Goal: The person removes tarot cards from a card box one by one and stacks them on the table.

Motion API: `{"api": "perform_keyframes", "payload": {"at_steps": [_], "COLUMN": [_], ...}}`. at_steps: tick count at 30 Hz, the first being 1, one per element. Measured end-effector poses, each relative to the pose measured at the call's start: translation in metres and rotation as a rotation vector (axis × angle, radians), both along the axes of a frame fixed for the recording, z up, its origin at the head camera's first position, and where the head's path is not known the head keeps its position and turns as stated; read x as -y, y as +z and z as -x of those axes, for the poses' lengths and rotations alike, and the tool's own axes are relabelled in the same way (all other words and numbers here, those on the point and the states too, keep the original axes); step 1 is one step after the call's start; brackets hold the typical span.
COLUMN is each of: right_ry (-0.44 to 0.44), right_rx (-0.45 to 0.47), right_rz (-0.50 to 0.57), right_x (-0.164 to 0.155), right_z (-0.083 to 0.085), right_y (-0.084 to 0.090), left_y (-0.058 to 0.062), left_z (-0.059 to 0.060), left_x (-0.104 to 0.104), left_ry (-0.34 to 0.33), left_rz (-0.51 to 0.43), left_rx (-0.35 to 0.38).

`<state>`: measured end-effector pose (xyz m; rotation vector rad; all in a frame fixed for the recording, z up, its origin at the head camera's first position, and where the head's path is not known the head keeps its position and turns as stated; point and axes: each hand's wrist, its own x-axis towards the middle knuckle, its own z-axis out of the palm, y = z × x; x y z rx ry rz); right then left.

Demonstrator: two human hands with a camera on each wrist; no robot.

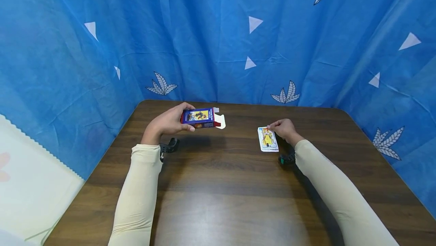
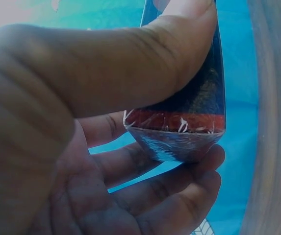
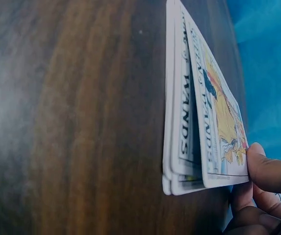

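Observation:
My left hand (image 1: 170, 120) grips a blue and red tarot card box (image 1: 199, 115) above the far left of the table. Its thumb lies along one side and its fingers are curled round the other. The box's open end, white flaps (image 1: 220, 120) sticking out, faces right. In the left wrist view the closed red-edged end of the box (image 2: 189, 105) shows. A small stack of tarot cards (image 1: 267, 140) lies right of the box, a yellow-robed figure on top. My right hand (image 1: 285, 129) pinches its far right corner; in the right wrist view the top card (image 3: 218, 112) stands slightly raised from those beneath.
The brown wooden table (image 1: 218, 178) stretches under both arms. A blue curtain (image 1: 218, 41) with white leaf and triangle prints hangs behind it and along its sides. A white cloth (image 1: 30, 178) shows at the left edge.

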<state>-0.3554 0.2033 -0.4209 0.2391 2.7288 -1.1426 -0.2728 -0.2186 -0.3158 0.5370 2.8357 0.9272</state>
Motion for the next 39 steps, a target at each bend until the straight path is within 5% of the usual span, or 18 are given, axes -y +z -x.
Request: {"api": "perform_keyframes", "payload": {"at_steps": [22, 25, 33, 39], "right_ry": [0.059, 0.126, 0.311, 0.438], "right_rx": [-0.101, -0.149, -0.156, -0.162], "right_rz": [-0.095, 0.026, 0.595, 0.533], "right_x": [0.01, 0.031, 0.108, 0.139], "right_z": [-0.002, -0.008, -0.038, -0.046], "right_y": [0.004, 0.013, 0.038, 0.05], "left_y": [0.002, 0.002, 0.004, 0.003], "left_z": [-0.002, -0.002, -0.002, -0.003], "left_x": [-0.003, -0.002, -0.005, -0.008], "left_ry": [-0.006, 0.001, 0.008, 0.002], "left_rz": [0.005, 0.018, 0.033, 0.032], "left_rx": [0.063, 0.059, 0.081, 0.074]}}
